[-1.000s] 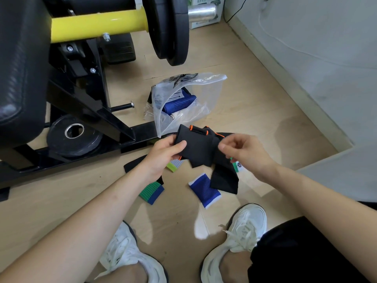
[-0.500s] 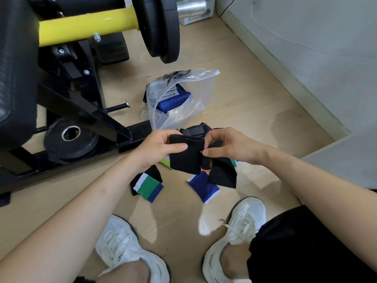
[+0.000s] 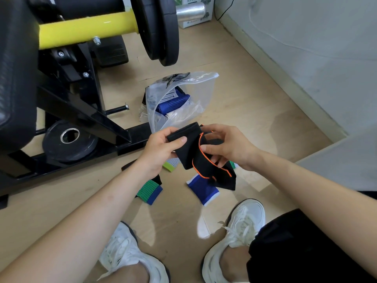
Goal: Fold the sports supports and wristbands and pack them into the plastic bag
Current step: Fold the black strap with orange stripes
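Observation:
Both hands hold a black sports support with orange trim above the floor. My left hand pinches its upper left end between thumb and fingers. My right hand grips its middle with curled fingers, and its lower end hangs loose. Behind it lies a clear plastic bag, mouth open, with a blue support inside. On the floor below lie a blue and white wristband, a green and blue wristband and a yellow-green band, partly hidden by my hands.
A black gym machine frame with a yellow bar and weight plates stands at the left. A loose plate lies by its base. A wall runs along the right. My white shoes are at the bottom.
My hands turned the black support; the orange-trimmed side now faces up and the folded part sits under my left thumb. My right hand shifted from pinching the fold to gripping the middle.

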`<state>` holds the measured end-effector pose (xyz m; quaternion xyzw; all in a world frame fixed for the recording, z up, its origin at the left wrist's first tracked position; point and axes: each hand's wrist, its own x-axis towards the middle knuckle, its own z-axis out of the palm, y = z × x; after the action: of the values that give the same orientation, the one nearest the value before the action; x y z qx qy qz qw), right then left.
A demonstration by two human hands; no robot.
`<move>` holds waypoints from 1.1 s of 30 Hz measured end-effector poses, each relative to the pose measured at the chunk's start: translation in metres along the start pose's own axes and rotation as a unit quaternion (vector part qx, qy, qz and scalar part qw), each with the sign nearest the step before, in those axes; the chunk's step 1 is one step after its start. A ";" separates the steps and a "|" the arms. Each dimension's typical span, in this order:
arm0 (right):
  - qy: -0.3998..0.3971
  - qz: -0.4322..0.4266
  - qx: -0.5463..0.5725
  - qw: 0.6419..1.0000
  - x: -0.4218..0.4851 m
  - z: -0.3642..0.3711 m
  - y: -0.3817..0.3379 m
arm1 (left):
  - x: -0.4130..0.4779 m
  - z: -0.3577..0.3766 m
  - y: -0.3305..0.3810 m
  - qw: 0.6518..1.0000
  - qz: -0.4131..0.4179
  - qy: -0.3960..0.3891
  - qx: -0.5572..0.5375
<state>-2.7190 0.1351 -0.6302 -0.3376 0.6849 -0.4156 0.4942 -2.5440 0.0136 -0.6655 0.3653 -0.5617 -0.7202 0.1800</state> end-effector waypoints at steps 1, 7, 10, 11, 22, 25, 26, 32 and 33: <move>0.004 -0.010 -0.017 1.000 0.000 0.000 0.000 | -0.001 0.004 -0.001 1.000 -0.011 -0.008 -0.017; 0.128 -0.066 -0.185 0.972 0.004 -0.001 0.004 | -0.010 0.023 -0.002 1.000 -0.025 -0.004 0.017; 0.158 -0.075 -0.227 0.958 0.003 -0.002 -0.001 | -0.011 0.029 -0.004 0.996 0.012 0.019 0.090; 0.160 -0.076 -0.234 0.956 0.001 -0.002 -0.003 | -0.010 0.030 -0.004 0.995 0.012 0.029 0.096; 0.080 -0.015 -0.086 0.993 0.004 -0.021 0.003 | -0.001 -0.006 -0.014 0.979 0.024 -0.030 0.200; 0.072 -0.013 -0.022 0.997 0.005 -0.024 0.007 | -0.001 -0.006 -0.019 0.963 0.068 0.071 0.249; 0.067 -0.016 -0.011 0.998 0.005 -0.024 0.008 | -0.002 -0.003 -0.018 0.956 0.080 0.112 0.259; 0.025 -0.018 0.080 0.996 0.006 -0.020 0.011 | -0.009 0.034 -0.011 0.997 -0.053 0.050 0.040; 0.020 -0.020 0.092 0.995 0.004 -0.017 0.011 | -0.010 0.038 -0.010 0.998 -0.050 0.039 -0.009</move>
<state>-2.7372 0.1401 -0.6390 -0.2957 0.6466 -0.4931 0.5013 -2.5635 0.0488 -0.6682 0.4194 -0.5290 -0.7182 0.1685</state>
